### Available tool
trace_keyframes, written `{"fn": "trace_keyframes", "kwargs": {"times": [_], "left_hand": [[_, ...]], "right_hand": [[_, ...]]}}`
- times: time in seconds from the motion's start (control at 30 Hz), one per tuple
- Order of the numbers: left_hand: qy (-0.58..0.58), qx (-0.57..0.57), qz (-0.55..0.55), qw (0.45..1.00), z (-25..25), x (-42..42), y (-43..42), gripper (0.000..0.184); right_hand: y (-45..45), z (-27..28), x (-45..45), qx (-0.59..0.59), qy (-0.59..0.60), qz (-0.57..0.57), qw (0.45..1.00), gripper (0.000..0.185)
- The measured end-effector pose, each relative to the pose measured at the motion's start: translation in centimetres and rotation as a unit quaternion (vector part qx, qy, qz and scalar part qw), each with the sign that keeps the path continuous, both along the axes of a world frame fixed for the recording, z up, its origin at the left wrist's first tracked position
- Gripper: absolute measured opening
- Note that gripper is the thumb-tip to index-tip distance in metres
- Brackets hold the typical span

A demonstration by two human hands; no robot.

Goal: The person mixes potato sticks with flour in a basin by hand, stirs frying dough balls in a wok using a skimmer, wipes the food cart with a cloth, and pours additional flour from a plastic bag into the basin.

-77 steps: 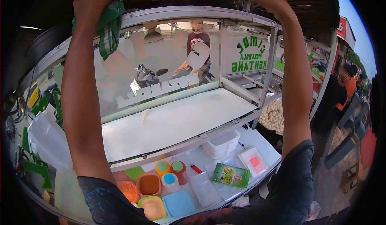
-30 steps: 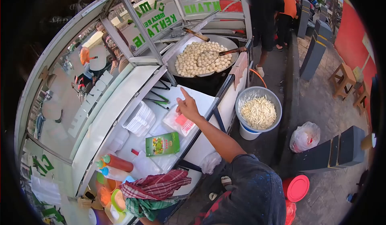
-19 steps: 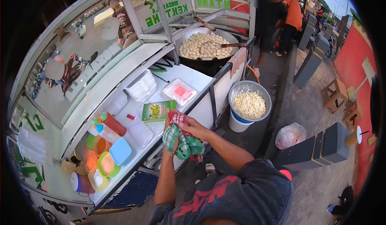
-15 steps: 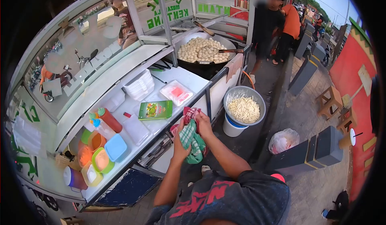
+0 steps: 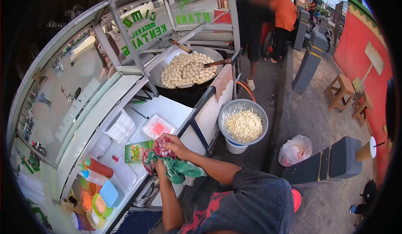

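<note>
Bunched together in front of me are a red checked cloth [image 5: 149,158] and a green checked cloth [image 5: 183,169], just off the counter's front edge. My right hand [image 5: 176,146] is closed on the red cloth from above. Below it, my left hand [image 5: 160,167] grips the bundle, its fingers largely hidden by the fabric. The green cloth hangs loose toward the right, beneath my right forearm. A green printed packet [image 5: 136,151] lies on the counter right beside the cloths.
A wok [image 5: 157,73] of pale round balls, with a strainer [image 5: 193,69] lying in it, sits at the cart's far end. A grey basin [image 5: 222,123] of pale strips rests on a white bucket [image 5: 235,148]. Sauce bottles [image 5: 99,167] and tubs stand left. Two people [image 5: 282,14] stand ahead.
My hands and the cloths have moved left, closer to the counter. The green cloth now trails right instead of hanging down. My view has turned, shifting the cart left.
</note>
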State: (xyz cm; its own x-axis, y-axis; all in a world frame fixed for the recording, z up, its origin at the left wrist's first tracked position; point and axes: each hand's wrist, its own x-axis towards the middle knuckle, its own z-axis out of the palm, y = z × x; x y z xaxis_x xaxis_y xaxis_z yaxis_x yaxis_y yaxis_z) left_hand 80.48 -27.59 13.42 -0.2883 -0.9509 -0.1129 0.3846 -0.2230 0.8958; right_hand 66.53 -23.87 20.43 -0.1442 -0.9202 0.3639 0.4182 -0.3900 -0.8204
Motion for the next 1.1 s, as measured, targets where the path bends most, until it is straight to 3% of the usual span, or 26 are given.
{"fn": "trace_keyframes", "kwargs": {"times": [0.03,0.07,0.1,0.17,0.23,0.3,0.33,0.43,0.5,0.53,0.63,0.7,0.8,0.83,0.87,0.93,1.0,1.03,1.07,1.1], "left_hand": [[0.042,-0.062,0.011,0.997,3.3,-2.6,1.9,0.034],[-0.077,-0.067,0.033,0.994,2.2,-2.8,1.4,0.033],[-0.131,-0.081,0.048,0.987,0.1,-2.6,0.8,0.035],[-0.317,-0.102,-0.026,0.942,4.1,-4.0,1.1,0.04],[-0.318,-0.277,-0.105,0.901,4.3,-7.7,0.8,0.044],[-0.395,-0.116,-0.222,0.884,7.5,-8.7,-0.6,0.048],[-0.181,-0.137,-0.201,0.953,7.9,-10.2,0.1,0.045],[-0.224,-0.115,0.007,0.968,8.4,-9.9,1.3,0.039],[-0.171,-0.066,0.044,0.982,4.9,-6.4,-0.7,0.036],[-0.216,-0.107,0.044,0.969,3.8,-4.5,-1.6,0.031],[0.0,-0.08,0.109,0.991,5.6,-3.7,-1.3,0.023],[0.084,-0.065,0.145,0.984,8.2,-3.0,-0.7,0.029],[0.124,-0.04,0.196,0.972,12.2,-3.4,-0.2,0.037],[0.149,-0.04,0.193,0.969,14.3,-4.6,0.2,0.035],[0.122,-0.057,0.204,0.97,12.4,-1.9,-1.5,0.034],[0.173,-0.087,0.14,0.971,14.1,-1.6,-2.2,0.038],[0.181,-0.112,0.109,0.971,15.3,-1.6,-2.0,0.044],[0.22,-0.121,0.093,0.963,14.0,-0.3,-2.8,0.045],[0.234,-0.129,0.057,0.962,14.4,-0.4,-3.1,0.045],[0.244,-0.131,0.061,0.959,14.5,-1.0,-3.4,0.044]], "right_hand": [[-0.1,-0.9,-2.1,-0.03,-0.011,0.067,0.997,0.027],[0.6,-0.8,-4.6,-0.02,0.111,0.063,0.992,0.029],[1.1,-1.2,-7.3,-0.04,0.216,0.034,0.975,0.034],[3.0,0.1,-10.5,-0.005,0.329,-0.11,0.938,0.04],[1.7,-1.0,-11.4,-0.005,0.181,0.116,0.977,0.049],[-1.7,-4.9,-12.9,0.085,0.07,0.089,0.99,0.028],[-3.1,-4.9,-14.4,0.093,0.087,0.054,0.99,0.021],[-7.8,-4.5,-17.2,0.02,0.089,-0.104,0.99,0.013],[-10.6,-5.1,-17.9,0.035,0.029,-0.076,0.996,0.018],[-12.2,-6.7,-17.8,0.042,0.076,-0.109,0.99,0.02],[-17.0,-11.0,-18.1,0.06,0.178,-0.226,0.956,0.029],[-16.5,-10.1,-18.9,0.208,0.482,-0.152,0.837,0.043],[-17.9,-9.3,-16.8,0.209,0.61,0.013,0.765,0.059],[-17.9,-9.0,-16.3,0.213,0.596,0.038,0.774,0.066],[-17.4,-7.8,-16.2,0.21,0.622,0.031,0.754,0.074],[-16.6,-6.4,-16.3,0.186,0.559,-0.031,0.808,0.084],[-14.4,-3.6,-15.6,0.107,0.577,-0.172,0.791,0.074],[-12.4,-0.1,-15.2,0.038,0.532,-0.172,0.828,0.069],[-11.2,0.9,-14.2,-0.032,0.409,-0.095,0.907,0.072],[-9.9,2.2,-12.2,-0.127,0.312,0.007,0.942,0.077]]}}
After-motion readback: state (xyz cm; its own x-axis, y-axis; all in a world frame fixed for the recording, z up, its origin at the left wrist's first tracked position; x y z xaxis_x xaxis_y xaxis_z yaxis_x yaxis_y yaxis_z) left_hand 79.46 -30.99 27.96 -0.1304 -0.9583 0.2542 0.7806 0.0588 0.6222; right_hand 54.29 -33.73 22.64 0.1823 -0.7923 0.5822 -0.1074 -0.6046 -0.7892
